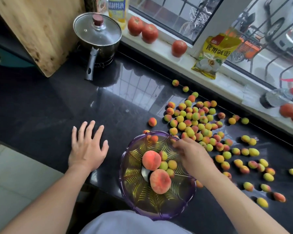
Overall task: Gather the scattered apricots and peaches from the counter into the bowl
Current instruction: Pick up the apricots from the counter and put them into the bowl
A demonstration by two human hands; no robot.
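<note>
A clear purple bowl (121, 176) stands at the front edge of the black counter (57, 102). Inside it lie two pink peaches (151, 160) (160, 181) and several small apricots (172, 164). Many more apricots (191, 122) are scattered over the counter to the right of the bowl and behind it. My left hand (87, 149) rests flat on the counter left of the bowl, fingers spread, holding nothing. My right hand (193, 157) hovers over the bowl's right rim with its back to the camera. Its fingertips are blurred and I cannot make out anything in them.
A lidded pot (97, 33) sits at the back left beside a leaning wooden board (32, 31). On the window sill are tomatoes (142, 29), a yellow bag (213, 54), an oil bottle (117, 9) and a clear bottle (274, 98) lying down.
</note>
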